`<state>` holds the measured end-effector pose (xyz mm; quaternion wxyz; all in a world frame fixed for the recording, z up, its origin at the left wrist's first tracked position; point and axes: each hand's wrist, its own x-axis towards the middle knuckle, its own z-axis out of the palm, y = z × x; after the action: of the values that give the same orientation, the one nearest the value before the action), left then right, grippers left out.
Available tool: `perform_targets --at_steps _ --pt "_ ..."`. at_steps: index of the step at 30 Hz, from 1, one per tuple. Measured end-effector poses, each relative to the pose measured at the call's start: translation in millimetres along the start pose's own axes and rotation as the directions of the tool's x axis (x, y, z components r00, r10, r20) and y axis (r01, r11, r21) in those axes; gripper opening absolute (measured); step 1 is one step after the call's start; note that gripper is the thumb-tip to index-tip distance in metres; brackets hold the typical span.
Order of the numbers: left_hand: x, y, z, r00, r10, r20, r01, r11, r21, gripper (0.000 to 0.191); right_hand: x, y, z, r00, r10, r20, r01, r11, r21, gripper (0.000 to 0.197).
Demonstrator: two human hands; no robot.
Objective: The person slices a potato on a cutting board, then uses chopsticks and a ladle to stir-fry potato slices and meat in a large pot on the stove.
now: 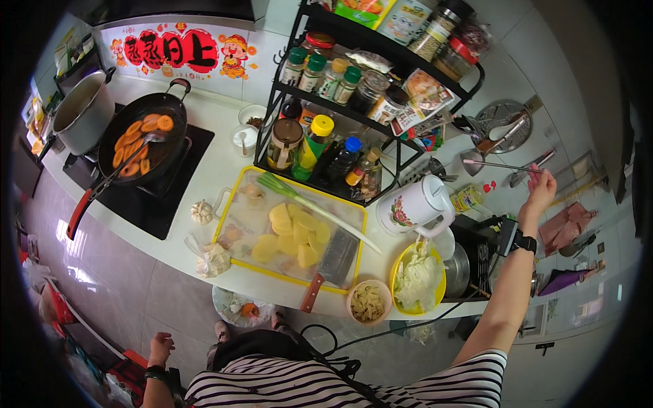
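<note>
My right hand (542,186) is raised at the right, by the tiled wall with hanging utensils. Its fingers grip thin chopsticks (502,166), which point left; whether there are one or two is unclear. My left hand (161,349) hangs low over the floor, holding nothing, fingers loosely bent. On the counter lies a yellow-rimmed cutting board (240,224) with potato slices (298,232), a green onion (316,206) and a cleaver (336,260). A black wok (176,122) on the cooktop holds orange-brown food pieces (131,137) and a ladle (117,171) with a red handle.
A black spice rack (278,97) stands behind the board. Right of it are a floral white kettle (416,206), a yellow basin (443,290) of cabbage and a small bowl (352,308). Garlic (202,212) and a grey pot (84,115) are leftward. A cable (367,334) crosses below the counter.
</note>
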<state>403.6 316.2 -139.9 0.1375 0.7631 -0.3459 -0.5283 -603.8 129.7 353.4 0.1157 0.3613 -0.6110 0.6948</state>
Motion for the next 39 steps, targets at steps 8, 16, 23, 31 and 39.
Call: perform_targets --at_steps 8,16,23,31,39 --pt "-45.8 -38.3 16.0 0.989 -0.148 -0.009 0.148 0.989 0.023 0.030 -14.8 106.6 47.6 0.918 0.158 0.363 -0.021 0.934 -0.356 0.018" --pt "-130.7 -61.4 58.5 0.962 -0.174 -0.209 0.149 0.980 -0.130 0.028 -59.9 210.9 168.1 0.648 0.392 0.652 0.441 0.505 -0.742 0.034" --pt "-145.1 -59.6 92.8 0.983 -0.075 -0.168 0.118 0.958 0.261 0.031 -25.4 264.8 153.7 0.595 0.360 0.719 0.671 0.269 -0.690 0.031" --pt "-156.5 -30.9 94.0 0.951 -0.198 -0.238 0.222 0.972 0.081 0.033 -69.8 233.0 181.0 0.600 0.443 0.666 0.629 0.252 -0.735 0.036" --pt "-117.4 -43.4 59.7 0.970 -0.184 -0.160 0.204 0.972 0.114 0.034 -61.9 161.5 158.7 0.677 0.354 0.645 0.642 0.143 -0.753 0.028"
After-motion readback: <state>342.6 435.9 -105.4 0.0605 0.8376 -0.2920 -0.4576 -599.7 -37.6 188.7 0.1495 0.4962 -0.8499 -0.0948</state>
